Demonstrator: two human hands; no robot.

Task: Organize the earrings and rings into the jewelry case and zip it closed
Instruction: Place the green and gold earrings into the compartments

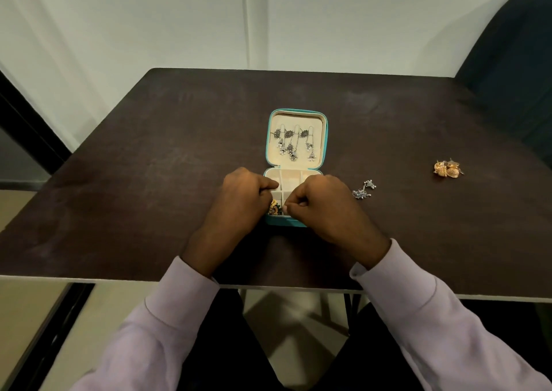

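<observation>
Two hands crowd the near end of the open jewelry case (295, 151) at mid-counter.
Left hand (239, 199) curls beside a gold earring (273, 206); right hand (322, 202) pinches something too small to tell. A slip could scatter it; silver earrings (363, 190) and gold ones (446, 168) wait to the right.

Both hands (243, 195) (321, 202) seemingly curled, close together

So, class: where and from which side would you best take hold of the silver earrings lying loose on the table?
Pinch the silver earrings at the thin linking chain, from above. They lie flat on the table, so only a top-down fingertip hold fits.
</observation>
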